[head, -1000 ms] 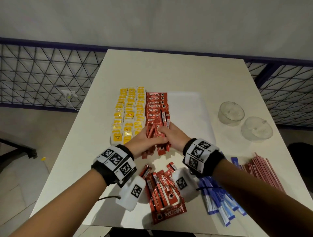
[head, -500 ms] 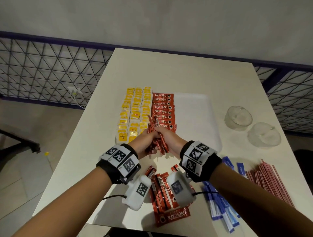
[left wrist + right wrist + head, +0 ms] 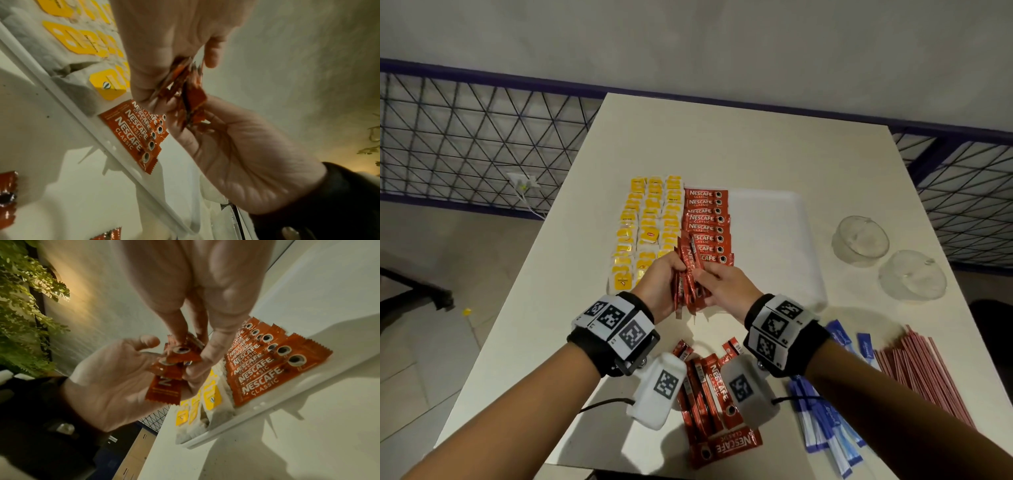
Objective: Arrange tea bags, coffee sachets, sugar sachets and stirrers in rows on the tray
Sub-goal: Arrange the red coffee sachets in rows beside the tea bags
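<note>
Standing nearly upright just below frame centre, the bunch of red foil coffee sachets (image 3: 688, 274) was gripped by both the left hand (image 3: 659, 286) and the right hand (image 3: 726, 287), its long axis pointing up-frame at the overlapped red sachet row (image 3: 707, 226) on the white plastic tray (image 3: 791, 240). The left hand sat nearer the yellow-tagged tea bags (image 3: 650, 226). Fingers hid the bunch's count and the row's near end.

Left hand (image 3: 659, 287) and right hand (image 3: 726, 291) raised close together, fingers curled, both gripping one bundle of sachets (image 3: 688, 274).
</note>
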The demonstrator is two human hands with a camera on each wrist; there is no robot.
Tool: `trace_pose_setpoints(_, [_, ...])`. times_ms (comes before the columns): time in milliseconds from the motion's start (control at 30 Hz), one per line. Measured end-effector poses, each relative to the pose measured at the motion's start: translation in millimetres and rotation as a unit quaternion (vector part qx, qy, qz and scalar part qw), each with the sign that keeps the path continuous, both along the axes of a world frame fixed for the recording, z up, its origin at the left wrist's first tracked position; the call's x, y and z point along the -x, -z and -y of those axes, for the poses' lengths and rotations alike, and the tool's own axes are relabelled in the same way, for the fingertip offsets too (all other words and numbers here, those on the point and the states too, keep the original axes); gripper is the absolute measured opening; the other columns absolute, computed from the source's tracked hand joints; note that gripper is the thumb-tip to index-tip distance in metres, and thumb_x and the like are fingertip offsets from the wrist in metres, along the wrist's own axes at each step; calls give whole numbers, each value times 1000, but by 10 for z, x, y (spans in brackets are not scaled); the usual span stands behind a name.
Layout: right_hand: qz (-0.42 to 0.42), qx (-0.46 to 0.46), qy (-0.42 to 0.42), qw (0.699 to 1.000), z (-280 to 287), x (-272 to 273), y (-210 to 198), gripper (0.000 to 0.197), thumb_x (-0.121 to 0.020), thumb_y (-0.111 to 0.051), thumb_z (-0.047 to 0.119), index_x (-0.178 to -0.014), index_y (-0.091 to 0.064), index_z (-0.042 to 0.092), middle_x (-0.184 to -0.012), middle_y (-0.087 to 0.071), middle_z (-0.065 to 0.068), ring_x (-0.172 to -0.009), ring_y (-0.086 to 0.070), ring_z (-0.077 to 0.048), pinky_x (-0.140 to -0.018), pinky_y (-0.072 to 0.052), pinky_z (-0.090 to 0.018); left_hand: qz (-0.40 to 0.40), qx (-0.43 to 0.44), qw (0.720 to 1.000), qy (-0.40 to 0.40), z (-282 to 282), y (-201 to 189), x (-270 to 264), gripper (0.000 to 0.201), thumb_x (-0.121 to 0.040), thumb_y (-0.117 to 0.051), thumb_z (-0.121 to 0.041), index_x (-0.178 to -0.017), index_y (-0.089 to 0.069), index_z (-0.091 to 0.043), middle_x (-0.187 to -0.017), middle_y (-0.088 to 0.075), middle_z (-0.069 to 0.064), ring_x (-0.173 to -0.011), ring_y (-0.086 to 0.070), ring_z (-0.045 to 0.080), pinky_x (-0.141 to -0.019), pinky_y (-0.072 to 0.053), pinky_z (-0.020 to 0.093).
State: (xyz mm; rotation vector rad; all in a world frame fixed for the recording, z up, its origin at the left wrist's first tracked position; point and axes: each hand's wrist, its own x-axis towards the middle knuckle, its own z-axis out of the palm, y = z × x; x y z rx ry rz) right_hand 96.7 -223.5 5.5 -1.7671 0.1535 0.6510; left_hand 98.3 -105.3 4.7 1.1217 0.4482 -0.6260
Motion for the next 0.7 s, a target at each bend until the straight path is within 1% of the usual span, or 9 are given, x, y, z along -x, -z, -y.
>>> trace_pose_setpoints(67, [9, 1, -3, 1000, 8, -17, 11, 31, -97, -43, 16, -124, -52, 4, -112, -62, -16, -80, -65, -23, -60, -52, -16, 12, -14, 999, 30, 3, -14, -13, 30, -93, -29, -15, -99, -56, -5, -83, -61, 14, -63, -59, 26, -62, -45, 33])
trace_pose_setpoints(133, [17, 11, -14, 1000, 17, -50, 38, 29, -98, -42, 16, -121, -53, 2, -113, -63, -19, -67, -65, -17, -59, -53, -19, 29, -63, 996, 51, 5, -14, -28, 23, -97, -38, -18, -105, -56, -6, -84, -62, 14, -63, -61, 25, -55, -48, 29])
trace_pose_setpoints(200, [16, 28, -27, 999, 42, -88, 46, 29, -99, -38, 17, -118, -53, 1, -108, -64, -19, -56, -61, -13, -59, -53, -23, 45, -101, 993, 46, -14, 8, -52, 19, -97, -46, -15, -111, -54, -7, -88, -65, 15, -70, -63, 27, -61, -51, 33])
trace_pose_setpoints(233, [9, 22, -27, 999, 66, -103, 46, 28, -100, -36, 17, -116, -52, 0, -101, -64, -17, -53, -59, -13, -57, -53, -23, 49, -113, 992, 43, -32, 14, -64, 17, -96, -47, -13, -110, -56, -8, -86, -66, 13, -70, -63, 26, -63, -50, 34])
trace_pose_setpoints(333, [-27, -33, 2, 999, 166, -160, 48, 18, -98, -41, 14, -107, -50, 1, -75, -58, -9, -55, -55, -18, -53, -52, -26, 45, -144, 988, 26, -127, 18, -90, 11, -94, -46, -10, -88, -56, -12, -66, -64, 4, -60, -58, 21, -59, -46, 30])
trace_pose_setpoints(433, [-41, -51, 20, 998, 269, -204, 58, 14, -95, -50, 17, -102, -51, 5, -70, -60, -9, -52, -52, -16, -48, -50, -24, 19, -135, 991, 14, -234, 44, -112, 19, -91, -42, -6, -73, -48, -9, -57, -53, 4, -50, -53, 17, -49, -47, 25])
trace_pose_setpoints(533, [-34, -41, -6, 999, 340, -239, 83, 10, -92, -54, 21, -95, -56, 11, -67, -62, -4, -48, -50, -13, -46, -44, -23, 6, -116, 993, 16, -277, 67, -120, 23, -88, -41, -3, -66, -41, -8, -51, -45, 6, -42, -46, 18, -42, -43, 23])
trace_pose_setpoints(633, [-24, -42, 9, 999, 372, -267, 111, 6, -89, -58, 19, -94, -62, 18, -66, -60, -2, -50, -51, -12, -47, -45, -22, -15, -87, 996, 6, -272, 55, -128, 32, -92, -52, -19, -62, -41, -12, -44, -39, -1, -34, -36, 12, -37, -33, 17])
trace_pose_setpoints(700, [-14, -51, 22, 998, 394, -291, 151, 18, -86, -62, 15, -103, -67, 18, -70, -60, -1, -58, -52, -12, -57, -49, -23, -34, -80, 996, 2, -267, 36, -138, 35, -87, -59, -36, -63, -46, -15, -42, -37, -3, -31, -33, 9, -35, -30, 16])
